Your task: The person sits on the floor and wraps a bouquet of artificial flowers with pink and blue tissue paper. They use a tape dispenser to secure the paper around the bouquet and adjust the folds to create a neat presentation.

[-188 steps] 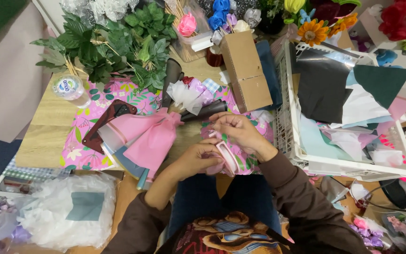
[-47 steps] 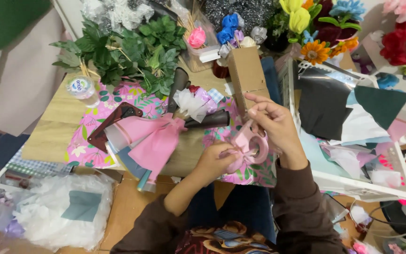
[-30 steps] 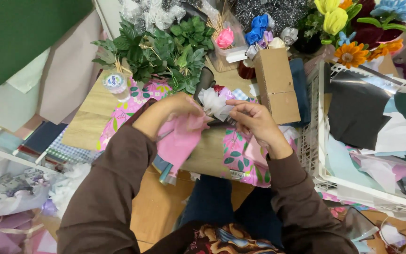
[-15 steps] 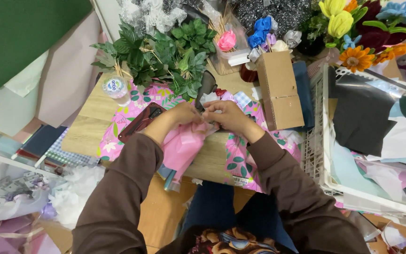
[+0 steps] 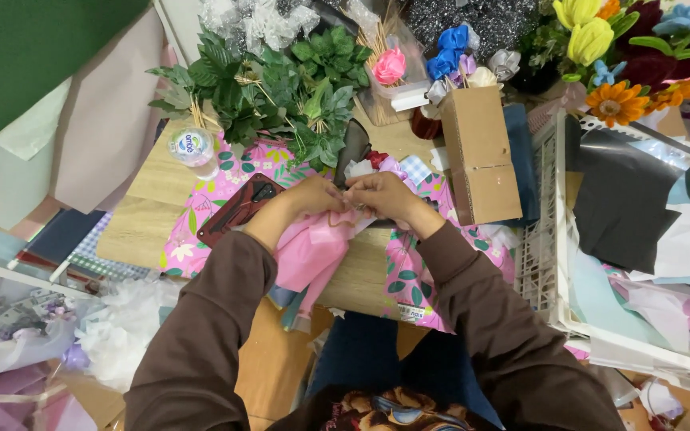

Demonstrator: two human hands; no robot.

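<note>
— Pink wrapping paper (image 5: 313, 255), is that what the person is working on?

— Yes. It lies bunched at the near edge of the wooden worktop (image 5: 141, 215), its lower end hanging over the edge toward the lap. The left hand (image 5: 313, 195) and the right hand (image 5: 381, 195) meet at its top, almost touching each other.

— How do the fingers stand?

— On both hands they are curled in and pressed together, pinching the gathered top of the paper. Something thin seems to run between them, perhaps a ribbon, but it is too small to tell.

— What lies around them?

— A flowered pink sheet (image 5: 409, 279) is spread under the hands. A dark red phone (image 5: 237, 211) lies just beside the left wrist, and a plastic bottle (image 5: 193, 148) stands farther left. Beyond the hands is a bunch of green leaves (image 5: 281, 88); a cardboard box (image 5: 481, 156) stands just right of the right hand. A white basket (image 5: 545, 263) full of paper sheets sits at the far right, with artificial flowers (image 5: 616, 100) behind it.
</note>
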